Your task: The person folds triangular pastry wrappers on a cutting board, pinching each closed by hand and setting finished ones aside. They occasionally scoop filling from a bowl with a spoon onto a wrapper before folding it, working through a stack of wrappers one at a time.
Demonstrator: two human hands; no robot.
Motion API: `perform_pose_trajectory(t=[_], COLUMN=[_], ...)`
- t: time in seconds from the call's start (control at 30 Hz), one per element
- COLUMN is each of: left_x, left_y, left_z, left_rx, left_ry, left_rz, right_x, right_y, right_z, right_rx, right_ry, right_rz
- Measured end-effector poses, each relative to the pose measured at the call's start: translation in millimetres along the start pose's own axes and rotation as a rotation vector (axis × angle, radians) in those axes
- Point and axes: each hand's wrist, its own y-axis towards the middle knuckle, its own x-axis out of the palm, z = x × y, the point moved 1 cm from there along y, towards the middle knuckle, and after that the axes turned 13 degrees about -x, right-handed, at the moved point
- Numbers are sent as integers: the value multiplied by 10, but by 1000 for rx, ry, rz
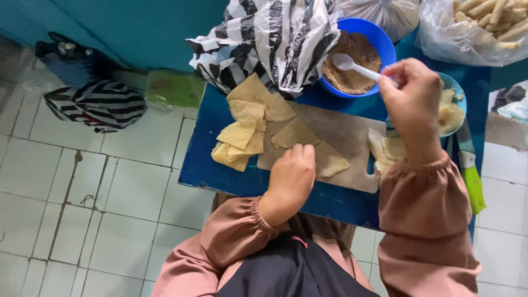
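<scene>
2 hands work at filling: the left hand (291, 173), fingers together, presses a wrapper (330, 159) (triangular) while the right hand (412, 96) pinches a white spoon (355, 67), which I judge must next carry brown filling (352, 69) to it.

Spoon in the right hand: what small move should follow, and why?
Probably carry the spoon from the blue bowl to the wrapper. The right hand holds it over the brown filling; the left hand pins that wrapper on the board.
</scene>
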Motion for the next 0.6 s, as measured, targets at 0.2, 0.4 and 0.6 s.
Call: perform_pose_trajectory(t=[0.2, 0.4, 0.6], left_x=[-75, -118, -142], left_y=[27, 18, 12], left_z=[-54, 6, -43], left_rx=[-4, -21, -36], left_ry=[-60, -205, -241], left_rz=[-69, -50, -43], right_x=[397, 344, 115], right_y=[329, 338, 113], right_z=[-30, -30, 54], right_rx=[173, 208, 268], right_ry=[500, 547, 631], right_rz=[140, 249, 326])
